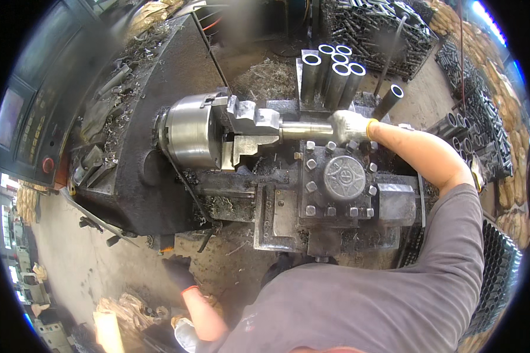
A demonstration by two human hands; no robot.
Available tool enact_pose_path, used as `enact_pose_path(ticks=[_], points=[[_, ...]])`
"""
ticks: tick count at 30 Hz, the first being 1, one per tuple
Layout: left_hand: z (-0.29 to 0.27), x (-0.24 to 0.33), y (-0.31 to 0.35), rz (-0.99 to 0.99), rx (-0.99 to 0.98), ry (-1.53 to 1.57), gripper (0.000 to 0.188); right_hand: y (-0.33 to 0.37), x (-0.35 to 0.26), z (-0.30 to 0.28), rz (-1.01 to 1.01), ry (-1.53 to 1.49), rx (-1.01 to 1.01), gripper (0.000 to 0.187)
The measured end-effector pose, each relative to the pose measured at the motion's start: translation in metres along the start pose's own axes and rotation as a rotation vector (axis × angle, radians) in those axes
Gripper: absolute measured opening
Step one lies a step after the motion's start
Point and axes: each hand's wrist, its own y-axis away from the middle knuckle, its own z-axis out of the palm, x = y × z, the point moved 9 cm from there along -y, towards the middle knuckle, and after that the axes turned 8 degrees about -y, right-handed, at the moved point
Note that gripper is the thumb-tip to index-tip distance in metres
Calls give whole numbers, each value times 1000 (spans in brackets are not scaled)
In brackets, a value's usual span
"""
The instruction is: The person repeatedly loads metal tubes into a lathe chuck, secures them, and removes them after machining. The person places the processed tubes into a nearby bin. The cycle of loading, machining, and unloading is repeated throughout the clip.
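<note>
A lathe chuck (189, 130) with stepped jaws (253, 120) stands left of centre. Between the jaws sits one end of a bright metal tube (305, 130), lying level. My right hand (351, 127), in a white glove with a yellow cuff, wraps round the tube's other end, just beyond the bolted tool post (344, 179). The glove hides that end. My left hand (180, 273), in a dark glove with a red cuff, hangs low at the near left, away from the machine. Its fingers are dark and blurred.
Several dark tubes (339, 73) stand upright behind the tool post, with another tube (388, 101) leaning to their right. Bins of metal parts (383, 35) fill the back right. A control panel (32, 129) is at far left. Metal chips (121, 88) litter the machine's cover.
</note>
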Motion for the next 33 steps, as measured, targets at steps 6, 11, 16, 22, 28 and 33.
enact_pose_path(ticks=[6, 11, 16, 22, 28, 33], points=[[31, 43, 3, -100, -143, 5, 58, -31, -30, 4, -6, -92, -123, 69], [23, 35, -3, -263, -93, 47, 47, -68, -106, -7, -19, -1070, -381, 97], [11, 43, -18, -34, -1, -128, 39, -56, -41, 0, -54, -284, -223, 65], [30, 148, 78, 617, 439, -733, 44, 36, 39, -6, 114, 305, 61, 47], [223, 365, 225, 1808, 473, -967, 39, 145, 41, -70, 264, -19, 752, 47], [335, 482, 115, 1207, 482, -1511, 75, 257, 14, -93, 207, -207, 1191, 43]])
